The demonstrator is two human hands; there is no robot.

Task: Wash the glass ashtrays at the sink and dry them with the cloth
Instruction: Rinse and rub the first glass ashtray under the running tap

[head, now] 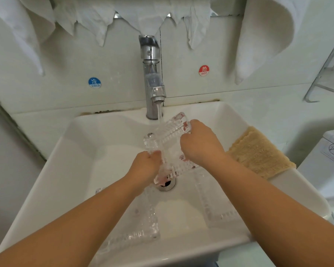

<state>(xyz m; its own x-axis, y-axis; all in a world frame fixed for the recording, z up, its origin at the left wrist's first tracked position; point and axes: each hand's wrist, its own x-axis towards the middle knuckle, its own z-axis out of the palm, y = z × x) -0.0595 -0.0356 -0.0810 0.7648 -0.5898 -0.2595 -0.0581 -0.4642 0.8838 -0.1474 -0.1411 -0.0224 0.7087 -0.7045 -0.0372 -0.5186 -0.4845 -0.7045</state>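
A clear square glass ashtray point(167, 140) is tilted under the running water of the chrome tap point(152, 78), above the white sink point(75, 151). My left hand point(146, 166) grips its near lower edge. My right hand point(199, 143) holds its right side, fingers curled round the rim. Two more glass ashtrays lie on the sink's bottom: one at the near left point(139, 226), partly under my left forearm, and one at the near right point(214, 207), partly under my right forearm. A tan cloth point(258, 153) lies on the sink's right rim.
White towels point(258, 35) hang along the wall above the sink. A blue COLD sticker point(94, 82) and a red HOT sticker point(204, 70) flank the tap. A metal rack point(328, 74) is at the far right, and a white toilet tank point(328, 157) beside the sink.
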